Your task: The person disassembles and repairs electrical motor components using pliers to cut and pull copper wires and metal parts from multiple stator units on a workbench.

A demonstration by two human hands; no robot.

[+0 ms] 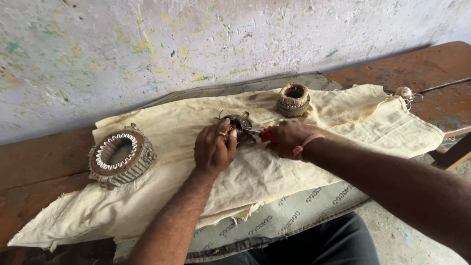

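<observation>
My left hand (214, 148) rests on a small round motor stator (241, 122) with copper wire, pinching some of the wire at its rim. My right hand (289, 139) grips a red-handled cutting tool (261, 133) whose metal jaws point left into the stator. Both lie on a cream cloth (265, 172) spread over the bench. A pink band circles my right wrist.
A large stator with white windings (120, 154) sits at the left on the wooden bench (34, 172). A smaller wound stator (293, 99) stands behind. A small round object with rings (406, 93) lies at the cloth's right corner. A printed grey sack (289, 216) lies under the cloth; a painted wall stands behind.
</observation>
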